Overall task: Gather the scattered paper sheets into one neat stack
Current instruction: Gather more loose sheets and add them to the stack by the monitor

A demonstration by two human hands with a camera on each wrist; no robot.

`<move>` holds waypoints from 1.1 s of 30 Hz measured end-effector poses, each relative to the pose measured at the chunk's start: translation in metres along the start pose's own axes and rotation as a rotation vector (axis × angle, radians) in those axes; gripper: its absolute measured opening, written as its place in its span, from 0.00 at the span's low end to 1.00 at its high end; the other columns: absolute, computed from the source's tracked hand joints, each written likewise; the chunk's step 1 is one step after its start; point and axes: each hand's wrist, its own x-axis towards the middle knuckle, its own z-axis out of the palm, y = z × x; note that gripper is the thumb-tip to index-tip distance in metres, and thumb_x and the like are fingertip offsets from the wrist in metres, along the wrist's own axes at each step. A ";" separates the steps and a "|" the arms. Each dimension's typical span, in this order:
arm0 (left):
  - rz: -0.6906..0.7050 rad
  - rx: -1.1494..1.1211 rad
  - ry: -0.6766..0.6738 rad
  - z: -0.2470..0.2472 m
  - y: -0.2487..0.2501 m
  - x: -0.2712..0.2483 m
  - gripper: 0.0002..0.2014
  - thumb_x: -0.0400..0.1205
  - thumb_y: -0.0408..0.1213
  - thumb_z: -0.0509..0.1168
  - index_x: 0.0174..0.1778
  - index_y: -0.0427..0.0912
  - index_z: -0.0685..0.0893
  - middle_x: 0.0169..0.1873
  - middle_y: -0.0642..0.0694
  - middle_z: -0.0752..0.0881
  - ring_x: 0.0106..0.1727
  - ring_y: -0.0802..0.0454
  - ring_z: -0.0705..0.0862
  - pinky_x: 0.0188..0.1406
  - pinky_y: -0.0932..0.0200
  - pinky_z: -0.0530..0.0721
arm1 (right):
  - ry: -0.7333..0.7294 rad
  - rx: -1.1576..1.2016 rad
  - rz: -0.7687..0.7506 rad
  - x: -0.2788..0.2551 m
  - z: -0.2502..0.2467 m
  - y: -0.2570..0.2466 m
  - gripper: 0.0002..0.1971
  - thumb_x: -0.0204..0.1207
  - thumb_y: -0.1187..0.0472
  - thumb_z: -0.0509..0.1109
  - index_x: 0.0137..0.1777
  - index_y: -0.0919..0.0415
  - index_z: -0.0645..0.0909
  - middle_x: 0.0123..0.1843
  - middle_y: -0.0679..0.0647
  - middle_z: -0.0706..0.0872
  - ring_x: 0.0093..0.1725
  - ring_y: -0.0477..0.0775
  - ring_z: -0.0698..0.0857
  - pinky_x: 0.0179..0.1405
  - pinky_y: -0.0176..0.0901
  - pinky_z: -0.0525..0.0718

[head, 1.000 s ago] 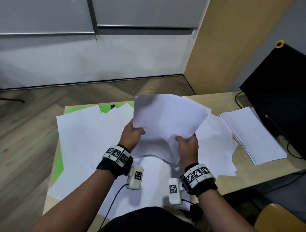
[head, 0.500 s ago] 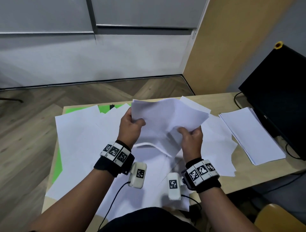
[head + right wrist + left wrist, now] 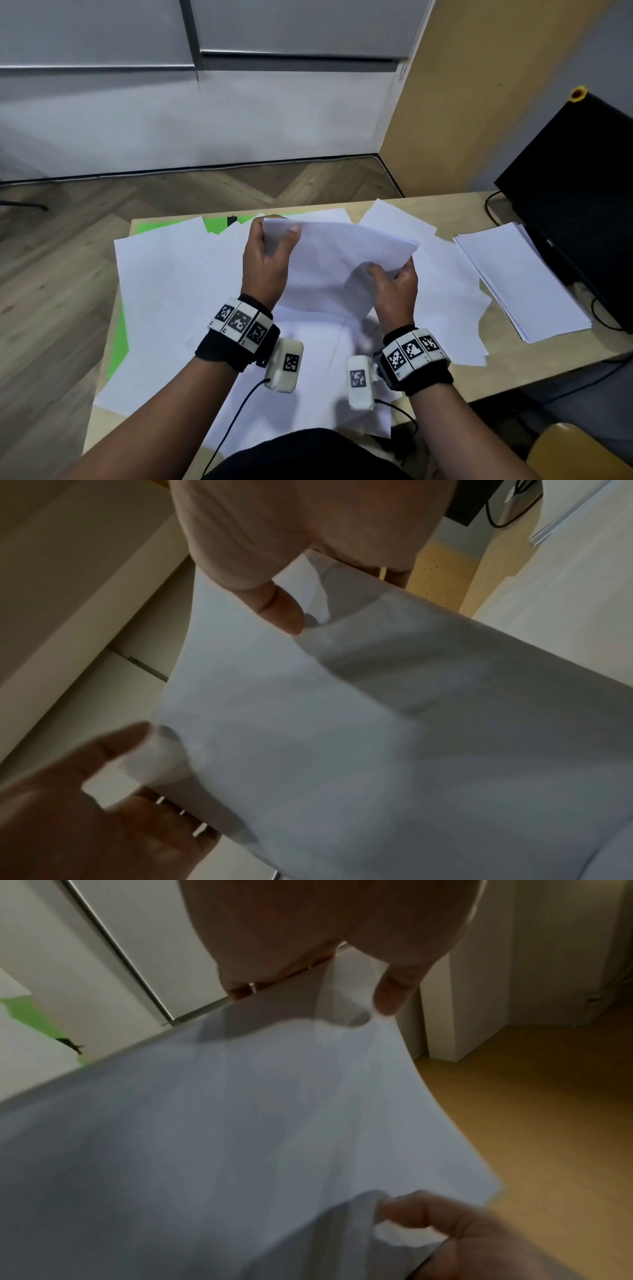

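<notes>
A bundle of white paper sheets hangs above the table, held between both hands. My left hand grips its upper left corner, thumb on top. My right hand pinches the right edge lower down. In the left wrist view my left hand clamps the sheet edge; in the right wrist view my right hand does the same. Several loose white sheets lie scattered over the table beneath. A neat stack of paper lies at the right.
The wooden table carries a green mat under the sheets. A black monitor with cables stands at the right edge. A yellow chair shows at the lower right. Wood floor lies beyond the table's far edge.
Both hands have moved the held sheets away from me and flattened them. The left hand shifted up to the top left corner, and the sheet edges now line up more closely.
</notes>
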 end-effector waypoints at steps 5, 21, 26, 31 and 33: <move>-0.048 -0.043 0.102 0.012 0.010 0.009 0.13 0.80 0.56 0.67 0.33 0.57 0.77 0.30 0.61 0.81 0.37 0.56 0.79 0.47 0.54 0.78 | 0.000 -0.012 -0.005 -0.001 -0.001 0.003 0.20 0.67 0.66 0.75 0.59 0.53 0.82 0.52 0.48 0.91 0.52 0.48 0.89 0.57 0.50 0.86; 0.096 -0.116 -0.039 0.001 0.010 0.003 0.11 0.83 0.53 0.63 0.45 0.49 0.82 0.44 0.54 0.85 0.50 0.55 0.81 0.56 0.56 0.76 | 0.012 -0.081 0.000 -0.004 -0.004 0.018 0.15 0.73 0.60 0.73 0.60 0.59 0.82 0.53 0.50 0.90 0.53 0.50 0.86 0.56 0.44 0.81; 0.087 0.040 -0.172 -0.015 -0.024 -0.004 0.22 0.71 0.50 0.74 0.59 0.52 0.78 0.52 0.46 0.86 0.56 0.50 0.85 0.62 0.49 0.81 | -0.005 -0.103 0.032 -0.005 -0.009 0.028 0.17 0.68 0.55 0.66 0.55 0.59 0.82 0.45 0.50 0.88 0.44 0.48 0.84 0.46 0.43 0.81; -0.052 0.181 -0.245 -0.020 -0.060 -0.016 0.25 0.69 0.57 0.73 0.60 0.55 0.79 0.58 0.50 0.86 0.63 0.56 0.83 0.69 0.45 0.79 | -0.097 -0.279 0.072 -0.004 -0.023 0.055 0.05 0.74 0.59 0.65 0.45 0.61 0.78 0.35 0.55 0.80 0.37 0.53 0.77 0.39 0.46 0.77; 0.002 0.233 -0.294 -0.017 -0.065 -0.021 0.27 0.70 0.58 0.71 0.63 0.53 0.78 0.61 0.53 0.85 0.66 0.57 0.81 0.71 0.47 0.76 | -0.056 -0.180 0.163 0.001 -0.030 0.050 0.13 0.68 0.55 0.66 0.49 0.61 0.81 0.39 0.55 0.85 0.40 0.53 0.81 0.42 0.45 0.80</move>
